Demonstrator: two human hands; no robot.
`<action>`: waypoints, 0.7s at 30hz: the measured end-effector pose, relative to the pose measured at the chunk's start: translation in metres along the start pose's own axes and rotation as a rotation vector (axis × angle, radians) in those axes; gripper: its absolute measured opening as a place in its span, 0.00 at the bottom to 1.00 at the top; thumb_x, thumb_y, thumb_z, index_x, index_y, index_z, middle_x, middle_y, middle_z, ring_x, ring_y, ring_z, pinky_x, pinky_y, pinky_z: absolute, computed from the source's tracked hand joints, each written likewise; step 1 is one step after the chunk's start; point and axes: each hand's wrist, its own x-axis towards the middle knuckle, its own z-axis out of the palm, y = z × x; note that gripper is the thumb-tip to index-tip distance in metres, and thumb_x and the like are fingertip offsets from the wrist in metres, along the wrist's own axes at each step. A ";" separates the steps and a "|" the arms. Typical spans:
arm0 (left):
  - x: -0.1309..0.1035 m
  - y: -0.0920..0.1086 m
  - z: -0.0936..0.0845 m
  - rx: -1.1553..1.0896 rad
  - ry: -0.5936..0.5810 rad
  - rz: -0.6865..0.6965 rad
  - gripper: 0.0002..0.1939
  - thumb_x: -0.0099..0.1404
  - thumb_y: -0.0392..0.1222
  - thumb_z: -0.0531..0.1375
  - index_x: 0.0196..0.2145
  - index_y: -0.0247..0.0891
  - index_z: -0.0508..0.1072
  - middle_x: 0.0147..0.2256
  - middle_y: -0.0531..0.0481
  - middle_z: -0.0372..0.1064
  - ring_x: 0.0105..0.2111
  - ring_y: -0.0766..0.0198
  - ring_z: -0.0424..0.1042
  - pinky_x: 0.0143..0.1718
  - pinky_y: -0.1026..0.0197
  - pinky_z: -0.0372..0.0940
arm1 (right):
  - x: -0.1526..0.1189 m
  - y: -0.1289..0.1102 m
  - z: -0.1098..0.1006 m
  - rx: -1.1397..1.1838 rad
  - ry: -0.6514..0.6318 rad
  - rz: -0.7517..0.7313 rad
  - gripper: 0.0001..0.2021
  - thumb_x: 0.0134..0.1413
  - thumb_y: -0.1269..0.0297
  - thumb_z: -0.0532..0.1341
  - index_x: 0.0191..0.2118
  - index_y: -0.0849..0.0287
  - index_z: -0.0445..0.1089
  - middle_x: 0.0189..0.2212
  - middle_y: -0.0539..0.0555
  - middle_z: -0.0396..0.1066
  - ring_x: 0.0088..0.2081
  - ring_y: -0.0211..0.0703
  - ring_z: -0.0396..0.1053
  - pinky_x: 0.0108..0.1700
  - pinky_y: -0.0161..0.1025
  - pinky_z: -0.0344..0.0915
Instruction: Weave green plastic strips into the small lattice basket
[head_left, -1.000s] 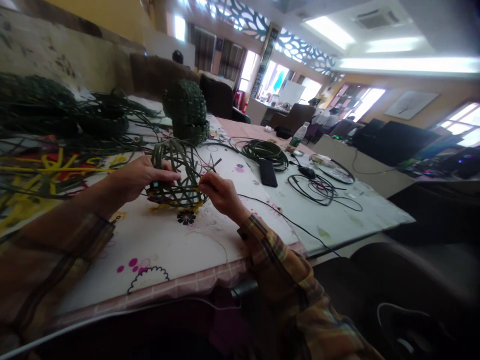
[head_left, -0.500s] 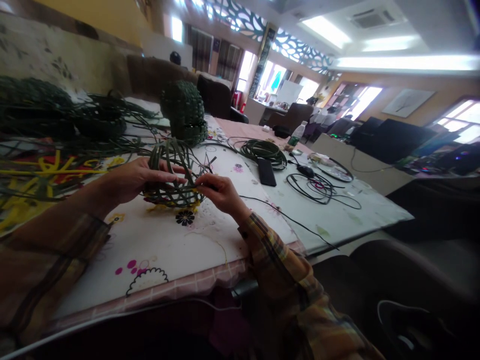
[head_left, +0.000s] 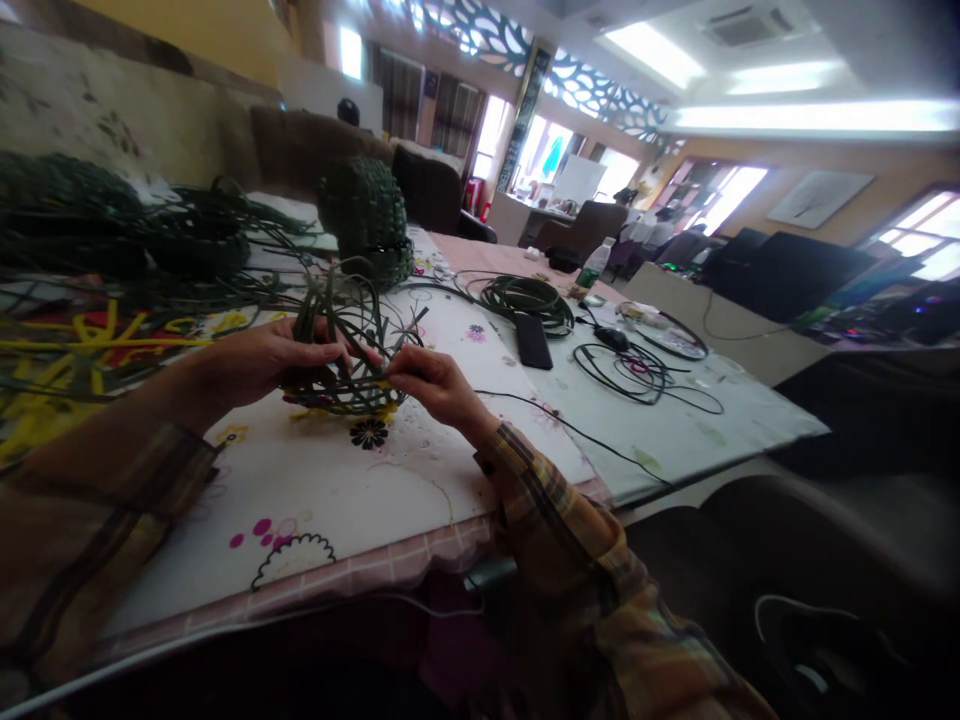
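The half-woven basket (head_left: pixel 341 350) rests on the counter (head_left: pixel 360 490), just in front of the finished green basket (head_left: pixel 366 218), and everything here is placed from it. The left hand (head_left: pixel 259 360) closes around its left side, its grip wrapped over the upright strips. The right hand (head_left: pixel 435 383), at the basket's right edge, pinches one loose strip (head_left: pixel 401 345) in a narrow grip between thumb and fingertips.

To do this step well, I judge the left hand should keep the frame from turning while the right draws the strip snugly over and under its neighbours, pulling along the strip's length and not across it, so it neither kinks nor drags the loose uprights out of line. The base should stay flat on the counter.

Against the frame half a second earlier, the right hand sits slightly lower and closer to the basket's rim, the left fingers reach less far across its front, and the upright strips lean a little differently. The phone (head_left: pixel 533 341) and coiled cord (head_left: pixel 529 298), right of the basket, lie as they did.
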 end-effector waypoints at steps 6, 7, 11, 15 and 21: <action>0.000 0.008 -0.005 0.062 -0.270 -0.154 0.29 0.45 0.75 0.69 0.35 0.51 0.85 0.20 0.46 0.66 0.18 0.55 0.59 0.12 0.51 0.58 | -0.002 -0.002 0.001 -0.029 -0.028 0.012 0.11 0.62 0.57 0.65 0.40 0.60 0.77 0.30 0.49 0.73 0.32 0.35 0.65 0.36 0.36 0.64; 0.001 0.009 -0.005 0.056 -0.280 -0.156 0.28 0.46 0.74 0.69 0.34 0.50 0.85 0.20 0.46 0.65 0.17 0.57 0.58 0.11 0.53 0.55 | -0.002 -0.002 0.003 -0.024 -0.029 0.021 0.12 0.61 0.56 0.66 0.39 0.60 0.78 0.30 0.49 0.75 0.32 0.35 0.67 0.37 0.36 0.64; 0.004 0.012 0.003 0.005 -0.270 -0.194 0.27 0.44 0.70 0.73 0.34 0.49 0.85 0.19 0.48 0.65 0.17 0.59 0.56 0.13 0.58 0.48 | 0.001 -0.003 0.007 0.000 0.027 0.087 0.11 0.56 0.55 0.70 0.34 0.58 0.82 0.28 0.49 0.77 0.31 0.36 0.70 0.37 0.36 0.66; 0.009 0.011 0.005 0.005 -0.137 -0.092 0.27 0.42 0.70 0.74 0.30 0.47 0.83 0.20 0.49 0.66 0.21 0.57 0.61 0.22 0.53 0.59 | 0.006 -0.004 0.006 0.093 0.163 0.126 0.07 0.52 0.59 0.71 0.29 0.56 0.82 0.26 0.48 0.77 0.29 0.35 0.69 0.36 0.36 0.66; 0.010 0.004 -0.011 0.132 -0.098 0.064 0.29 0.47 0.77 0.68 0.29 0.49 0.82 0.31 0.45 0.78 0.36 0.45 0.73 0.39 0.43 0.70 | 0.010 -0.004 -0.007 0.209 0.405 0.241 0.08 0.45 0.58 0.72 0.27 0.58 0.81 0.21 0.47 0.71 0.28 0.34 0.65 0.32 0.33 0.62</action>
